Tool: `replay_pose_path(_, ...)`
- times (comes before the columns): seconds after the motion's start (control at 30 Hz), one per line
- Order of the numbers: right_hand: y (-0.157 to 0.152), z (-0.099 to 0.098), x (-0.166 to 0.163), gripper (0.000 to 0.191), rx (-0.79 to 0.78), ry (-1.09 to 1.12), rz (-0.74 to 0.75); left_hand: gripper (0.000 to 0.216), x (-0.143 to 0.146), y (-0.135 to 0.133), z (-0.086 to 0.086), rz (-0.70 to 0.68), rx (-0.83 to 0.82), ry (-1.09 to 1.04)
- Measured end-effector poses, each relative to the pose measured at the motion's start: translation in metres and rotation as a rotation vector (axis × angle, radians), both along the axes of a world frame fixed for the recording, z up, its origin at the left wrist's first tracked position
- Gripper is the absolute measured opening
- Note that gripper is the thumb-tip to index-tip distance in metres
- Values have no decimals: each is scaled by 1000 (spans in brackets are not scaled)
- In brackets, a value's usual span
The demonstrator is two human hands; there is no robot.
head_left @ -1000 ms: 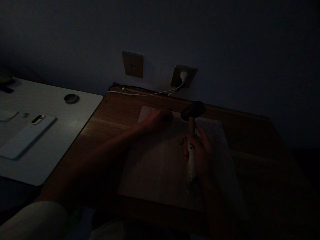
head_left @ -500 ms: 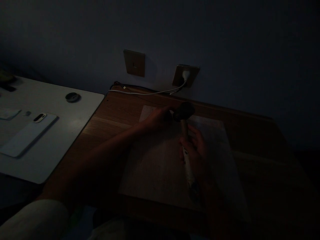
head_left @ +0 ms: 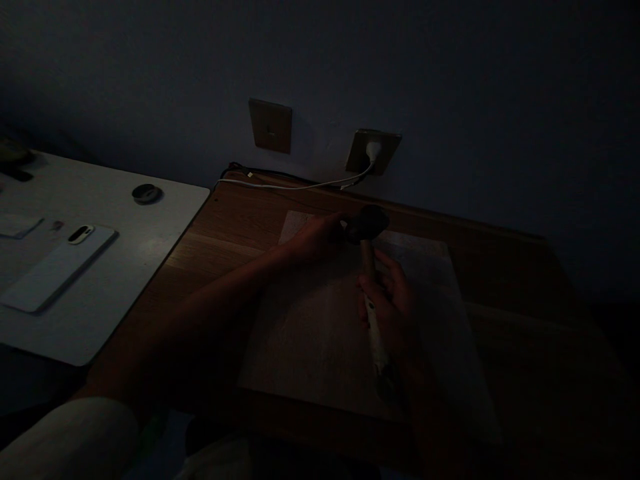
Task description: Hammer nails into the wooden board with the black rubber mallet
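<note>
The scene is very dark. My right hand (head_left: 393,303) is wrapped round the pale handle of a hammer (head_left: 369,263). The hammer's dark head hangs just above the far part of a light board (head_left: 310,333) that lies on the wooden table (head_left: 220,227). My left hand (head_left: 317,239) rests on the board's far left corner, fingers curled in a pinch right beside the hammer head. What the fingers pinch is too small and dark to name.
A white table (head_left: 125,267) stands at the left with a white phone (head_left: 57,267), a small dark round object (head_left: 147,193) and other flat items. On the wall are a switch plate (head_left: 271,125) and a socket (head_left: 373,152) with a white cable running left.
The hammer head has swung left and down from its raised position to sit beside my left hand's fingers. My right hand shifted slightly left with it. The left hand stays put.
</note>
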State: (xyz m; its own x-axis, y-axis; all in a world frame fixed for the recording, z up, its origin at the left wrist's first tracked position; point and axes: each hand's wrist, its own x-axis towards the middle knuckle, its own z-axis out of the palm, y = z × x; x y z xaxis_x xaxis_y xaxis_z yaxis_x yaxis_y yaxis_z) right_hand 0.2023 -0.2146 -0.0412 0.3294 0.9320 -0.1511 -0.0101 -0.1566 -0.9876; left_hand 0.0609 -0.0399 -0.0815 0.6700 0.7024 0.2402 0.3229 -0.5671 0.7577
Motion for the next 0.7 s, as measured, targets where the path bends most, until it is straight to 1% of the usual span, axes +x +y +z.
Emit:
replay_pose_path(0.2,-1,-4,2,68,-12,-49,50,55,1,-1,0,9,-2,-36)
replay_pose_path(0.33,-2,-6,2,67,18,-64,38,57,2,1,-3,11,-6,-20)
replay_pose_path(0.47,-1,-6,3,69,-8,-57,38,59,1,1,-5,31,28,-12)
replay_pose_path(0.6,-1,-7,4,67,-9,-74,43,59,0,0,-2,13,10,-12)
replay_pose_path(0.7,0,-7,3,67,-11,-76,43,59,0,-1,-1,31,20,6)
